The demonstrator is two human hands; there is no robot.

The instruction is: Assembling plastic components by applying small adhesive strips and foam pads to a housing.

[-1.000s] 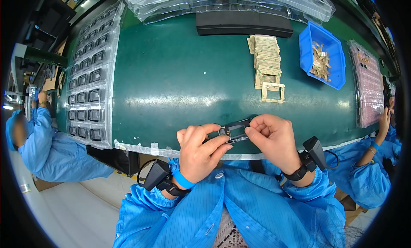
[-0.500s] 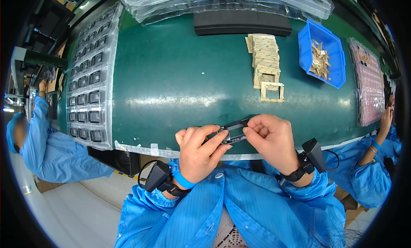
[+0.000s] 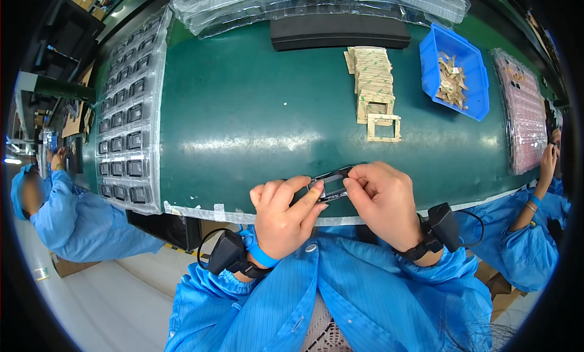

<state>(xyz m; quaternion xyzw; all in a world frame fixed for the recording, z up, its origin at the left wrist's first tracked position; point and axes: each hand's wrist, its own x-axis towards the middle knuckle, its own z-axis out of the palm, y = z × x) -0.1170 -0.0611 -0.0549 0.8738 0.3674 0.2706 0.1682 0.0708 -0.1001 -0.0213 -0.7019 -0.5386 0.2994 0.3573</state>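
A small black rectangular frame [image 3: 334,186] with an open or clear middle is held between my two hands near the table's front edge. My left hand [image 3: 284,214] is closed on the frame's left end, its thumb lying over the rim. At the right end, my right hand [image 3: 382,193] pinches the frame between thumb and bent fingers. The fingers hide both ends of the piece, and whether anything thin sits in the right pinch cannot be made out. Farther off lies an overlapping row of tan adhesive frames [image 3: 373,78], the nearest one [image 3: 384,128] lying apart at its end.
A blue bin [image 3: 457,100] holds tan scraps. Clear trays with black parts [image 3: 128,115] line the left side; a pinkish tray [image 3: 522,118] stands right. A black foam block [image 3: 340,34] and stacked clear trays [image 3: 322,5] are at the back. Co-workers in blue [image 3: 79,212] sit either side.
The black frame stays in both hands with hardly any movement. My left thumb has shifted slightly on its rim. The whole scene has moved a little with the head.
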